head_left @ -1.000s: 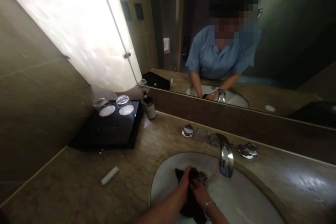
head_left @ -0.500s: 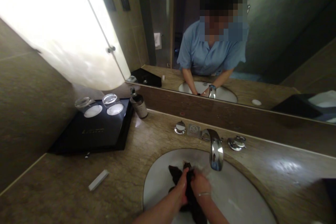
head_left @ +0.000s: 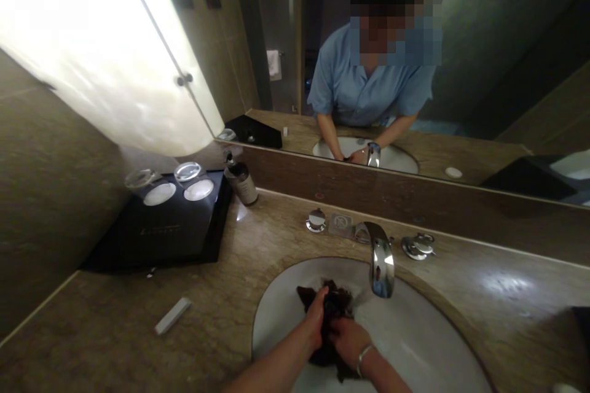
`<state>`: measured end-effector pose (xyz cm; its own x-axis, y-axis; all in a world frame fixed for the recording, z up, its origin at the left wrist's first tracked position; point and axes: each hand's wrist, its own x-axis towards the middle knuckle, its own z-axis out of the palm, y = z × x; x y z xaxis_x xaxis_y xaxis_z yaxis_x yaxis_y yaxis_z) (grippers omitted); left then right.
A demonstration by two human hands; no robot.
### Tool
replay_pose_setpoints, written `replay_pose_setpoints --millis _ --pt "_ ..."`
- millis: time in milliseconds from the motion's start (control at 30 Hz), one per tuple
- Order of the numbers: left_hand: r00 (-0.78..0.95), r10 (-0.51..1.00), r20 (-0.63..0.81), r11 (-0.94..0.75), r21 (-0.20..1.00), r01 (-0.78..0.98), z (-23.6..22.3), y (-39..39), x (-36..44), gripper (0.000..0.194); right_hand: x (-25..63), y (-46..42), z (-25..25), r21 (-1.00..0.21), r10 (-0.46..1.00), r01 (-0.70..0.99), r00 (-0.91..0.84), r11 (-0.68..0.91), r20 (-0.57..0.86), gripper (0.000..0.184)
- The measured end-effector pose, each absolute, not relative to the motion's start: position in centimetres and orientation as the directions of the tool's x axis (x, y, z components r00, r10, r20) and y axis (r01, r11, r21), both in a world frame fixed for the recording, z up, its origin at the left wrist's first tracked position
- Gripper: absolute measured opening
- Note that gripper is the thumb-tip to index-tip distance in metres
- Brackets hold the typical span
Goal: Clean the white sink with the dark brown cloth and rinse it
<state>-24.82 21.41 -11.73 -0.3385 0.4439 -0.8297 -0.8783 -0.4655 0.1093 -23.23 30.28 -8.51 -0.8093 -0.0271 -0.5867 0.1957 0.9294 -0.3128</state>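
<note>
1. Head view, and here we go: two bare hands down in the white sink (head_left: 415,344), both clenched on one dark cloth (head_left: 335,306), a wet-looking bunch of it gripped between them.
2. The left hand (head_left: 313,319) presses on the cloth from the left side, fingers wrapped over the top, while the right hand (head_left: 349,339) grasps it lower down, one bracelet (head_left: 364,359) on that wrist.
3. The cloth sits in the middle of the basin, its lower end hanging beneath the hands, right under one chrome faucet (head_left: 381,261).
4. Flanking that faucet are two chrome knobs (head_left: 316,220) (head_left: 418,247), set into the marble counter (head_left: 507,313).
5. Over to the left on the counter, one black tray (head_left: 157,242) carries two glasses (head_left: 139,178) (head_left: 187,171) and two white discs (head_left: 159,194) (head_left: 198,190).
6. One pump bottle (head_left: 242,187) stands just beside that tray, and one small white bar (head_left: 173,315) lies on the counter nearer the sink.
7. Up in the mirror (head_left: 461,92), the same person leans over the sink in a blue short-sleeved shirt (head_left: 369,89), hands together at the basin, and one white towel (head_left: 274,64) hangs far behind.
</note>
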Motion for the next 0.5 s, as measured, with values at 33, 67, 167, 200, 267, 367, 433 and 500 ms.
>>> replay_pose_setpoints --millis 33,67,167,200,267,367,433,500 --pt "-0.333 0.464 -0.821 -0.463 0.096 -0.881 -11.7 21.5 -24.7 0.052 -23.2 30.3 -8.5 -0.282 -0.001 0.204 -0.808 0.938 -0.589 0.024" --pt "-0.328 0.488 -0.809 -0.464 0.077 -0.882 -11.7 21.6 -24.7 0.054 -23.2 30.3 -8.5 -0.244 0.044 0.221 -0.818 0.944 -0.574 0.028" --pt "-0.356 0.504 -0.787 -0.511 0.060 -0.857 -11.8 21.7 -24.6 0.053 -22.9 29.6 -8.5 -0.212 0.102 0.236 -0.861 0.948 -0.498 0.042" --pt "-0.378 0.489 -0.786 -0.533 0.073 -0.843 -11.9 21.7 -24.7 0.052 -22.7 29.3 -8.5 -0.234 0.068 0.207 -0.868 0.950 -0.492 0.041" --pt "-0.389 0.467 -0.794 -0.544 0.088 -0.834 -11.9 21.5 -24.9 0.051 -22.2 29.5 -8.5 -0.276 -0.028 0.134 -0.858 0.952 -0.513 0.034" --pt "-0.372 0.489 -0.789 -0.529 0.071 -0.846 -11.8 21.3 -25.5 0.055 -21.6 31.8 -8.2 -0.195 0.006 0.146 -0.815 0.970 -0.580 0.029" --pt "-0.399 0.491 -0.775 -0.547 0.082 -0.833 -11.5 21.2 -25.9 0.057 -21.5 33.8 -7.9 -0.061 0.172 0.252 -0.800 0.966 -0.575 0.034" --pt "-0.448 0.504 -0.739 -0.576 0.098 -0.811 -11.1 21.2 -26.3 0.060 -21.6 35.1 -7.5 0.001 0.289 0.335 -0.810 0.942 -0.511 0.038"
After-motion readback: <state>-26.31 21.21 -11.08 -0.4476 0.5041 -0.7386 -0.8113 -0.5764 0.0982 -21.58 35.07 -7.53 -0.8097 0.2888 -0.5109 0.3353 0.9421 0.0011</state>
